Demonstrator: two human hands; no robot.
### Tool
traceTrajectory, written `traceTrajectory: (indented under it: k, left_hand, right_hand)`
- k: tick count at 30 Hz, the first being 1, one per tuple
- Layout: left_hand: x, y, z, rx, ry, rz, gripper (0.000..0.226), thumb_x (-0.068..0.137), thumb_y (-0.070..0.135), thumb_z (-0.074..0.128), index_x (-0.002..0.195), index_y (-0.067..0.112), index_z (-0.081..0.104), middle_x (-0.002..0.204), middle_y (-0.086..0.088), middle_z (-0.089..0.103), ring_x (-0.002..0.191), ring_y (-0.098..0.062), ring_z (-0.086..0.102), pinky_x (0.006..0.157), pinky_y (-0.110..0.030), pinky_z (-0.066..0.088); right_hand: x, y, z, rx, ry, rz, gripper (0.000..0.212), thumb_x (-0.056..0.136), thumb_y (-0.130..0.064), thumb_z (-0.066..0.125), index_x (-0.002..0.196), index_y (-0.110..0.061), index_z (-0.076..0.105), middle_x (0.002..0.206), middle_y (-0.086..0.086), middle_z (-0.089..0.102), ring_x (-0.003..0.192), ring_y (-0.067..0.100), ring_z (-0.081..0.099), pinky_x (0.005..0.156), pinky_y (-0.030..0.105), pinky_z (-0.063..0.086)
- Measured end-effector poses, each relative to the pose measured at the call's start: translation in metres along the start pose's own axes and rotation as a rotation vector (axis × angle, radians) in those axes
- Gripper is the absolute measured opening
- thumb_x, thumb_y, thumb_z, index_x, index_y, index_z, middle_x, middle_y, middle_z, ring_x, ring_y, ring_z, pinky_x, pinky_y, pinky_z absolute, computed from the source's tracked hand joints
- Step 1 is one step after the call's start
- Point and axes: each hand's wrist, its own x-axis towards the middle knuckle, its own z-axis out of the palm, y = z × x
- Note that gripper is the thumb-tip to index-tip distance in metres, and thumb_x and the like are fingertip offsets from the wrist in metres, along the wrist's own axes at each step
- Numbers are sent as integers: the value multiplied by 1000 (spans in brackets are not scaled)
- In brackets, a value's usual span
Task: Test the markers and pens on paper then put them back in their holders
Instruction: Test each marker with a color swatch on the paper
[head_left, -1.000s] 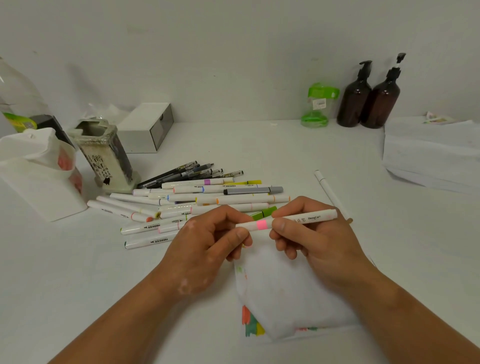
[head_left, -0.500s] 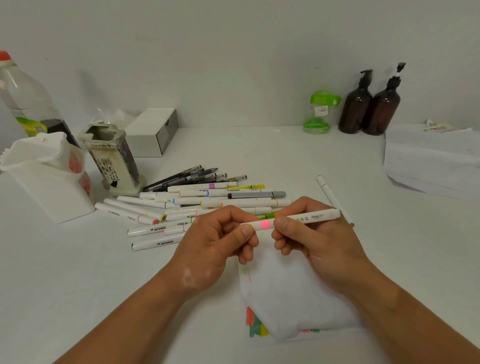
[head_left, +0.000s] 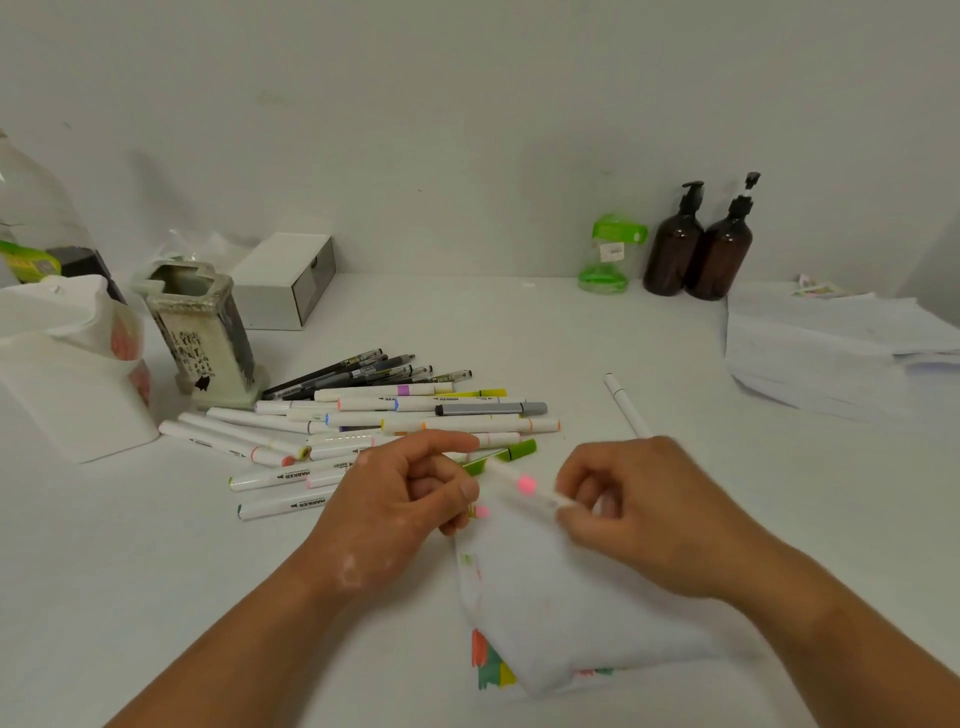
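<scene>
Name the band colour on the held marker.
Pink, on the marker in the right hand; head view.

Looking like a home or office desk, white tabletop (head_left: 467, 322) butting against a plain wall (head_left: 467, 130), loose markers (head_left: 415, 415) lying beside a pen holder (head_left: 200, 332), amber pump bottles (head_left: 722, 254) standing at back, paper stack (head_left: 831, 353) sitting right

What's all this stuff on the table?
pink marker: one, white, pink band, right hand
pink cap: one, blurred, left fingertips
markers: pile, mostly white, centre
pens: several, dark, behind pile
white pen: one, right of pile
test paper: one, white, swatched, under hands
pen holder: one, cream, left
container: one, white, far left
box: one, white, behind holder
plastic bottle: one, clear, far left
jar: one, green, back
pump bottles: two, brown, beside jar
paper stack: one, white, right
left hand: pinches cap
right hand: grips marker
</scene>
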Motion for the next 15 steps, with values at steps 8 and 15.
traceTrajectory:
  k: [8,15]
  left_hand:
    - [0,1,-1,66,47,27,22,89,6,70,104,22,70,66,-6,67,54,-14,61,55,-20,51]
    - [-1,-3,-4,132,52,32,18,88,9,72,95,26,74,65,-2,66,54,-12,61,55,-22,52]
  right_hand:
    - [43,116,-56,-198,272,577,17,87,-30,74,75,-18,75,75,-4,71,69,7,61,55,23,43]
    - [69,125,-34,-171,243,529,21,87,-35,74,74,-19,79,75,-7,73,73,9,66,63,26,50]
